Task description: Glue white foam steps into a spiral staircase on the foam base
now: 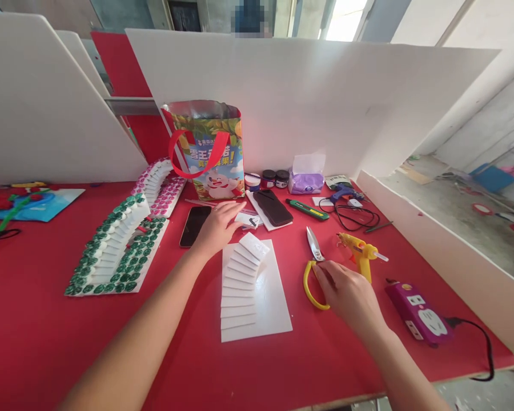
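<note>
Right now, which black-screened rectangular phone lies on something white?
The phone farther right, beside the green plastic cutter: a flat white piece shows beneath it. The other phone, partly hidden by the left hand, lies on the red tabletop.

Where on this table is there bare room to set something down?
The red table is bare at near left, below the green-dotted piece, and between the stepped white card and scissors. It's crowded further back, around the bag, phones and green cutter.
</note>
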A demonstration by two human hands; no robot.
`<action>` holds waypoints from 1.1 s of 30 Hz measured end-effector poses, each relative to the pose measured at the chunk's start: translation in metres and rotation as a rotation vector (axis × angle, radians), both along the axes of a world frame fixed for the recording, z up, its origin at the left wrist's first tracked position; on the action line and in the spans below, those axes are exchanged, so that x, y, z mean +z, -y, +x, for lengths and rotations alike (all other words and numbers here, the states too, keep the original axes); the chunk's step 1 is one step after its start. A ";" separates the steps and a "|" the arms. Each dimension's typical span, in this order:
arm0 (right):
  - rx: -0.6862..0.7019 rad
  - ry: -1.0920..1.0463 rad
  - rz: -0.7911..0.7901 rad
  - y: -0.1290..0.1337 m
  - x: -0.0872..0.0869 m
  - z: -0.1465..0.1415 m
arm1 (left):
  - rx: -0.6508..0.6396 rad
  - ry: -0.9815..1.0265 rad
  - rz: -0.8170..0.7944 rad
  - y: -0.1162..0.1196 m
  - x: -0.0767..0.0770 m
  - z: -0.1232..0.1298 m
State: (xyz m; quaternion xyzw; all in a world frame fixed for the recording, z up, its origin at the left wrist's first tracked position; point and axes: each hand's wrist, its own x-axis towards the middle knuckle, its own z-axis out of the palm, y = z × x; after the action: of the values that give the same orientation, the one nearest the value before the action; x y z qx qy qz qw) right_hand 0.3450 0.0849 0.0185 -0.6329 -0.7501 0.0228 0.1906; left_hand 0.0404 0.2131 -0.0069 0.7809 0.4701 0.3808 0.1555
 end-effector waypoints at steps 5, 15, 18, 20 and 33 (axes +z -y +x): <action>0.014 0.001 0.024 0.003 0.000 0.002 | -0.143 -0.293 -0.059 -0.032 -0.003 0.009; 0.029 0.000 0.039 0.006 0.002 -0.001 | -0.088 -0.217 -0.061 -0.033 -0.002 0.004; 0.031 -0.066 0.011 0.005 0.007 -0.005 | 0.020 -0.114 -0.033 -0.020 0.008 -0.003; 0.026 -0.162 -0.017 0.006 0.013 -0.009 | 0.145 0.057 -0.013 0.000 0.021 -0.004; 0.132 -1.112 -0.307 0.022 0.038 -0.071 | 0.037 0.532 -0.409 0.149 0.054 0.069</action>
State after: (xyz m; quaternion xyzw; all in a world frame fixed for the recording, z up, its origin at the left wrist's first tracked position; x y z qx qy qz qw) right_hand 0.2744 0.0634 0.0566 -0.4981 -0.5630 0.4722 0.4604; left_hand 0.1094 0.0643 0.0468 0.5980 0.4941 0.4717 0.4193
